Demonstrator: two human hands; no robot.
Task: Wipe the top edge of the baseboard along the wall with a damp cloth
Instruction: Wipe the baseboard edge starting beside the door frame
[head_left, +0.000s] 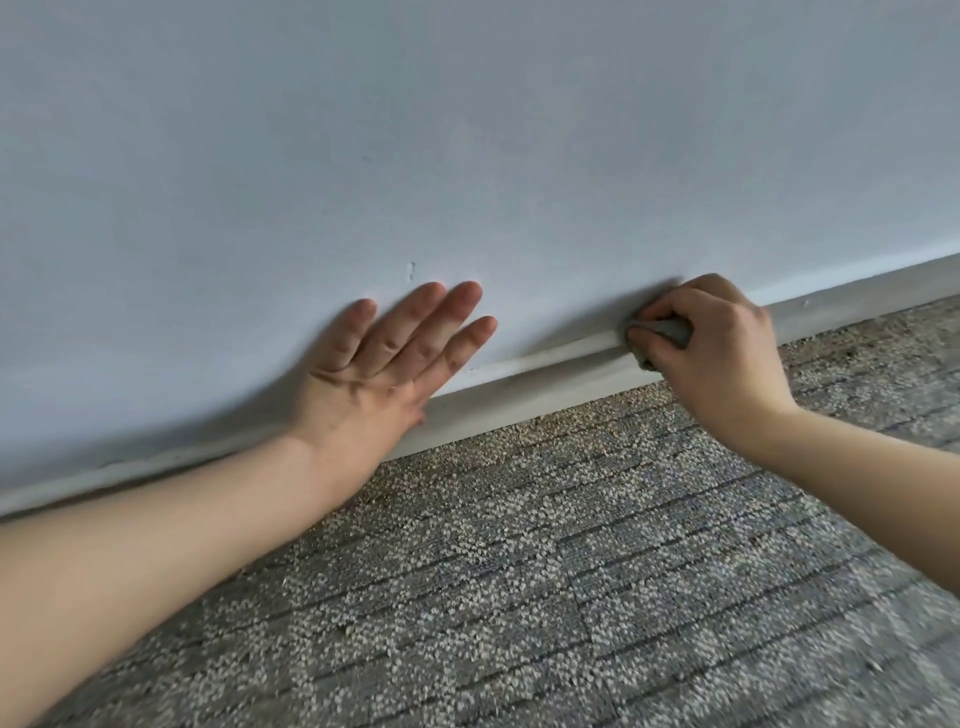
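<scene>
A pale baseboard (524, 387) runs diagonally across the view, rising from lower left to upper right where the wall meets the floor. My right hand (711, 353) grips a small bunched grey cloth (657, 338) and holds it against the baseboard's top edge. Most of the cloth is hidden under my curled fingers. My left hand (384, 364) lies flat on the wall with straight, spread fingers, its heel over the baseboard, well to the left of the cloth.
The light blue-grey wall (467, 130) fills the upper half and has a small mark (412, 270) above my left fingers. Grey and beige patterned carpet (545, 571) covers the floor below the baseboard.
</scene>
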